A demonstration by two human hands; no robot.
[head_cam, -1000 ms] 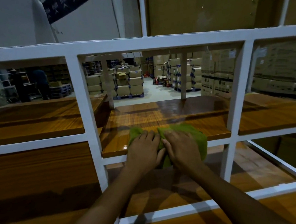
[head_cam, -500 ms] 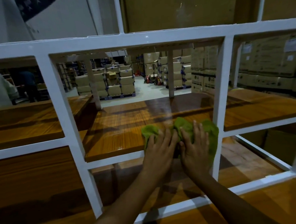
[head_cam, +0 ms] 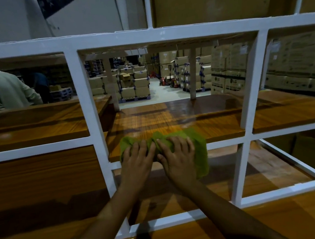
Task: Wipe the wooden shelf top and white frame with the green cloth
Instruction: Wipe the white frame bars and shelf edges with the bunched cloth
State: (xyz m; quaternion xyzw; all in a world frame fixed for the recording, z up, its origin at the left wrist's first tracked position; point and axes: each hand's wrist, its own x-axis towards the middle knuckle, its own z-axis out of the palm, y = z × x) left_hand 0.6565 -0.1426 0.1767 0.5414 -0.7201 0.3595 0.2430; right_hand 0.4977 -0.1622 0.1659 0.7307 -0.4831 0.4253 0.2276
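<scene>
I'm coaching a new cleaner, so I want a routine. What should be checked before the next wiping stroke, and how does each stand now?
1. Left hand and right hand both press the green cloth: ok.
2. Cloth lies on the wooden shelf top: ok, at its front edge.
3. Cloth spread flat: not ok, bunched between the hands.
4. Cloth apart from the white frame post on the right: ok.
5. Dust on the board: cannot tell.

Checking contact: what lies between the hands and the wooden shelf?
The green cloth, pressed under left hand and right hand on the wooden shelf; head view.
</scene>
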